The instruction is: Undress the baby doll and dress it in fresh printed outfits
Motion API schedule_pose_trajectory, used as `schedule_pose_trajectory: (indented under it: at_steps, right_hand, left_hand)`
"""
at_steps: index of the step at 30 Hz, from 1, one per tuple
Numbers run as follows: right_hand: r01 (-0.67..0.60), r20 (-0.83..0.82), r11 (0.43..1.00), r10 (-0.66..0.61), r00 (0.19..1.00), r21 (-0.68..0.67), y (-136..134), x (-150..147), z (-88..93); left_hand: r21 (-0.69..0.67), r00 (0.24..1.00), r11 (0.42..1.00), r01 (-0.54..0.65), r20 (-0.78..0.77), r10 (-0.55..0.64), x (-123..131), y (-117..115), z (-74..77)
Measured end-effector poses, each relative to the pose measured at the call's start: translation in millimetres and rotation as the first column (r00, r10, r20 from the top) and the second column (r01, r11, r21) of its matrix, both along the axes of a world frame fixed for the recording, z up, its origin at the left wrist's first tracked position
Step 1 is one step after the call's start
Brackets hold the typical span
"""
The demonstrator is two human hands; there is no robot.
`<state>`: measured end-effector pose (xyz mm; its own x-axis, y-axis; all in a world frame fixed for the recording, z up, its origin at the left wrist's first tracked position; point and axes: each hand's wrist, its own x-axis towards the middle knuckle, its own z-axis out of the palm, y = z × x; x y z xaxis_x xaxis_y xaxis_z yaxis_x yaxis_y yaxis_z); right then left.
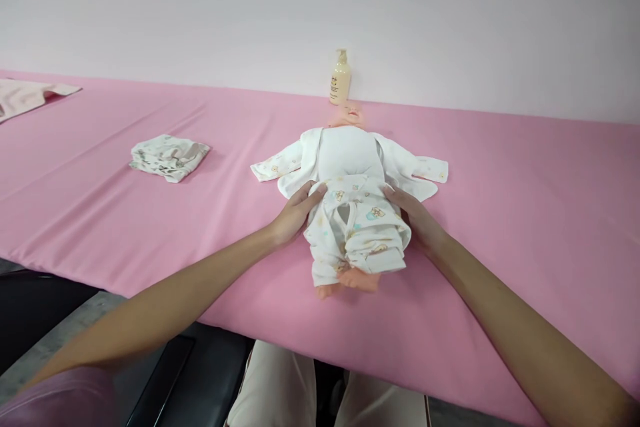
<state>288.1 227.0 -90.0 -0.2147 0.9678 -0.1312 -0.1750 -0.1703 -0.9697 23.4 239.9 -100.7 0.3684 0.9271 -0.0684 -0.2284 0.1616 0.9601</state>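
A baby doll [350, 117] lies on its back on the pink-covered table, head toward the wall, feet toward me. Its white jacket [307, 155] is spread open with the sleeves out to both sides. Patterned white baby pants [367, 213] cover its hips and legs, bunched lower down, with the bare feet showing below. My left hand [296, 211] grips the waistband at the left hip, thumb on top. At the other hip my right hand [411, 212] holds the waistband the same way. The fingers beneath the cloth are hidden on both sides.
A cream pump bottle [341, 79] stands by the wall, just behind the doll's head. Left of the doll lies a folded patterned cloth [169, 157]. A pale pink cloth [30, 97] is at the far left of the pink table cover [525, 247]. A black chair [205, 373] shows below the near edge.
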Motion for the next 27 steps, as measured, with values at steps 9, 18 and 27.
schedule_pose_trajectory:
  at_steps: [9, 18, 27]
  right_hand:
    - [-0.079, 0.023, 0.997, 0.079, 0.997, -0.016, -3, 10, -4.6]
    - [0.082, 0.083, 0.996, -0.085, 0.993, 0.040, 4, 8, -11.8]
    - [0.061, 0.054, 0.997, -0.064, 0.996, 0.053, -1, 3, -3.2]
  left_hand:
    - [-0.021, 0.999, 0.999, 0.029, 0.030, -0.028, -6, 0, 9.1]
    - [0.145, 0.986, 0.980, -0.133, -0.079, 0.146, -20, 17, 16.8]
    - [0.119, 0.977, 0.993, -0.009, -0.209, 0.034, -27, 26, 29.2]
